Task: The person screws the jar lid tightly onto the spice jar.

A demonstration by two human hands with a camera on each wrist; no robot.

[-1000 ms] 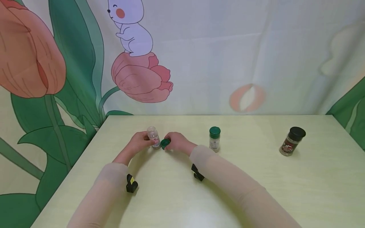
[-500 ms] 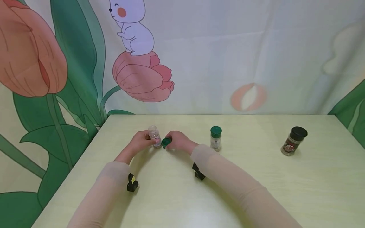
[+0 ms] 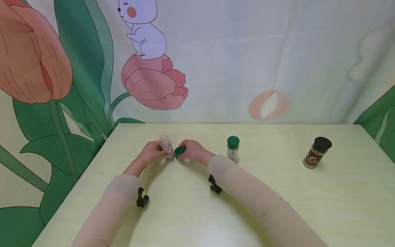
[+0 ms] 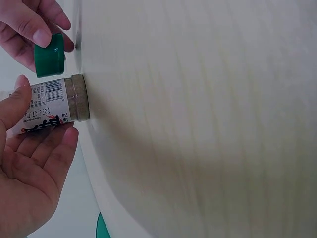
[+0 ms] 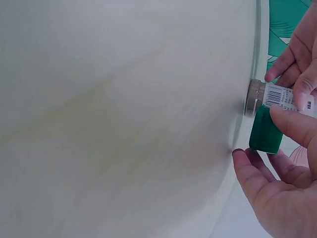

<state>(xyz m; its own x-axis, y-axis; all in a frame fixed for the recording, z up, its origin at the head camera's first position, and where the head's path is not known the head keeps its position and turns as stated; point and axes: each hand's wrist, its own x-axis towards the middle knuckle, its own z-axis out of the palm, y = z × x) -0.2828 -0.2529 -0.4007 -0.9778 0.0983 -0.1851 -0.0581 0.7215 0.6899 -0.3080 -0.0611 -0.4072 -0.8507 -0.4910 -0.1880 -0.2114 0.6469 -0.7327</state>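
Observation:
My left hand grips a clear spice jar round its body, and the jar stands with its base on the table. Its mouth is uncapped. The left wrist view shows a printed white label and brown powder low in the jar. Close beside it, my right hand pinches a green cap between thumb and fingers. In the right wrist view the green cap is held next to the jar's lower part; whether they touch, I cannot tell.
A second spice jar with a green cap stands upright right of my right hand. Farther right is a larger jar with a black lid. Behind the pale table hangs a printed curtain with flowers.
Hardly anything differs. The cap in my right hand tilts slightly, and both hands keep their hold beside each other. The view shifts a little.

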